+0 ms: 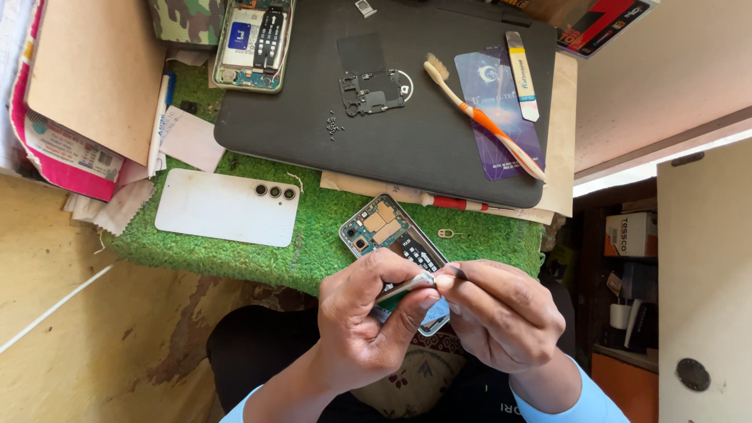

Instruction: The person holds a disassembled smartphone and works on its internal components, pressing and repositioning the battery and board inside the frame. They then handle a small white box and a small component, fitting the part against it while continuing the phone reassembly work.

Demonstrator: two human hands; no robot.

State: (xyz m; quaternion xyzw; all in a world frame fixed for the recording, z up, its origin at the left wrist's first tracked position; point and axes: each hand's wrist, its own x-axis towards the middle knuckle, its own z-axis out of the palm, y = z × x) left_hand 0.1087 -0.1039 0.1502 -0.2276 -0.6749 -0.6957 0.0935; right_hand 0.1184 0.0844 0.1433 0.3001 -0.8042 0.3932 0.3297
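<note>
Seen from above a green turf mat (258, 258), a person works over an opened phone (389, 235), its back removed and its gold-coloured shields and dark board bare. Left of that phone, on the mat, lies a white back cover (219, 207) with three camera rings; farther up and left of it rests a second opened phone (254, 35) at the edge of a dark laptop (439, 149). The left hand (364, 321) is closed around a slim metal tool (407, 286), pinching it just below the phone's lower end. The right hand (501, 313), touching the left, is pinched on the tool's tip; what lies between the fingertips is too small to tell. The step in hand appears to be readying the tool's tip, and bringing it down to the board would seem to call for a steady, fine grip. Right of the phone lies a small pin (448, 233); above it, on the laptop, an orange toothbrush (482, 117).
</note>
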